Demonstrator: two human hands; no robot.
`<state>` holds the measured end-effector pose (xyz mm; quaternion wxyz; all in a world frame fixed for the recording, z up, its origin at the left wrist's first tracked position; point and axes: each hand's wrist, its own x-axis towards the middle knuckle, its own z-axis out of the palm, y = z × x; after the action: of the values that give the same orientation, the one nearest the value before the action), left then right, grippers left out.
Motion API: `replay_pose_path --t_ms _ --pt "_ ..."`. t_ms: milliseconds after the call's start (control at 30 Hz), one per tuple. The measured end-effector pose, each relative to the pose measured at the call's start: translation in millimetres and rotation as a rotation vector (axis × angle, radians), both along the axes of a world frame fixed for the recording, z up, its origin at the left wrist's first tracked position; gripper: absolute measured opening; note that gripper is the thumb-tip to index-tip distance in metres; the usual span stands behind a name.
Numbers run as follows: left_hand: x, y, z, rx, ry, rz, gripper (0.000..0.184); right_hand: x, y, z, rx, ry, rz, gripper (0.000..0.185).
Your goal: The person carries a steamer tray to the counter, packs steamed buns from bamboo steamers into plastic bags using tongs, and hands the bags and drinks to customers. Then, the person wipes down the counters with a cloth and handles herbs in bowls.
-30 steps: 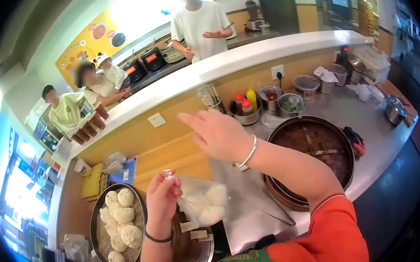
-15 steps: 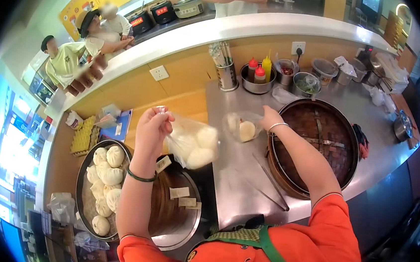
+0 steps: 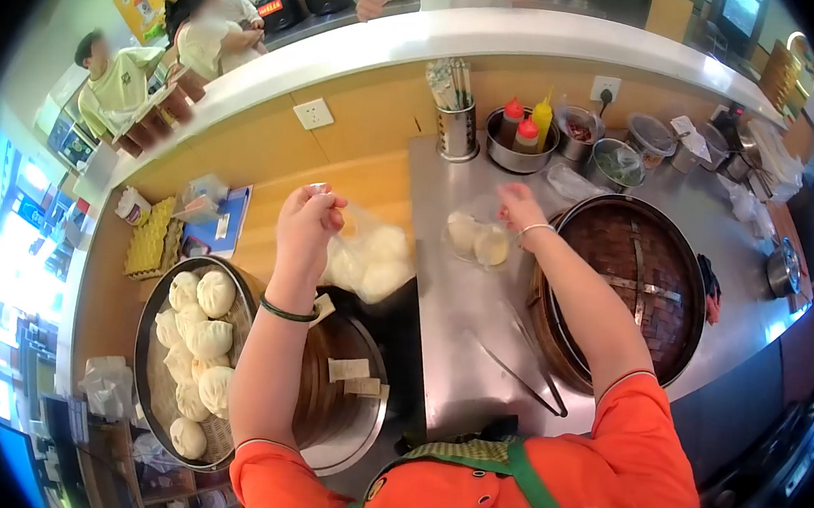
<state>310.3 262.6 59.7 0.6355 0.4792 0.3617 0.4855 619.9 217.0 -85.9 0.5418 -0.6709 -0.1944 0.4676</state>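
Pinched in my left hand (image 3: 308, 231) is the top of a clear plastic bag (image 3: 372, 261) with several white buns in it. The bag hangs by the wooden counter edge, right of the hand. My right hand (image 3: 521, 214) has its fingers closed on the edge of a second clear bag (image 3: 475, 233), which holds pale round buns over the steel table. Whether this bag touches the table I cannot tell. Metal tongs (image 3: 516, 371) lie on the steel beside a covered bamboo steamer (image 3: 626, 273), under my right forearm.
Steamed buns (image 3: 209, 338) fill a round tray at left, next to stacked steamers (image 3: 323, 382). Sauce bottles (image 3: 526, 134), a chopstick holder (image 3: 457, 133) and metal bowls (image 3: 616, 166) line the back. People stand beyond the white ledge (image 3: 407, 36).
The view has shifted slightly. The left bag hangs a little lower and closer to the hand. My right hand still holds its bag. The person behind the ledge has moved their hands apart.
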Motion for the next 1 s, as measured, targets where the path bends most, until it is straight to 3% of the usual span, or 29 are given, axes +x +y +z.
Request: replay_pose_path --t_ms 67,100,167,233,267,333,467,533,633,733,833,900,933,1000 --pt "0.3 2.2 -2.9 -0.006 0.017 -0.008 0.012 -36.0 -10.4 13.4 0.060 -0.536 0.120 0.054" --pt "1.1 3.1 -5.4 -0.010 0.015 0.001 0.012 -43.2 -17.7 19.1 0.059 -0.537 0.130 0.054" --pt "2.9 6.3 -7.9 -0.006 0.061 0.011 0.013 -56.6 -21.4 28.8 -0.218 -1.139 0.361 0.048" --pt "7.6 19.0 -4.3 -0.009 0.060 0.010 0.014 -9.5 11.4 -50.7 0.081 -1.223 0.281 0.042" --pt "11.4 25.2 -3.5 -0.039 0.061 -0.016 0.015 -2.7 15.9 -38.8 0.101 -1.234 0.289 0.042" --pt "22.4 45.5 2.5 -0.022 0.078 -0.046 0.016 2.9 9.0 -2.1 0.094 -0.065 0.197 0.035" --pt "42.9 88.3 20.3 0.065 0.181 -0.153 0.012 -11.4 -3.8 38.7 0.186 -0.029 0.296 0.032" --pt "46.3 110.3 28.0 0.113 0.200 -0.140 0.011 -11.0 -12.4 44.8 0.186 -0.177 0.369 0.030" --pt "57.6 133.5 30.9 0.118 0.229 -0.116 0.011 7.9 -7.6 27.7 0.235 0.002 0.189 0.029" --pt "61.4 151.1 25.9 0.138 0.320 -0.127 0.015 20.1 -9.1 27.7 0.226 0.014 0.130 0.028" --pt "74.6 140.2 39.0 0.251 0.422 0.042 0.019 18.2 -12.9 28.3 0.212 0.000 0.136 0.028" --pt "83.0 143.0 36.7 0.621 0.280 0.205 0.024 18.6 -12.6 27.1 0.236 -0.001 0.150 0.028" --pt "87.5 133.7 31.3 0.600 0.281 0.185 0.024 19.3 -12.8 25.4 0.270 0.000 0.174 0.028" --pt "87.1 102.1 16.2 1.276 0.768 0.731 0.034 16.7 -17.8 27.4 0.258 0.046 0.155 0.028"
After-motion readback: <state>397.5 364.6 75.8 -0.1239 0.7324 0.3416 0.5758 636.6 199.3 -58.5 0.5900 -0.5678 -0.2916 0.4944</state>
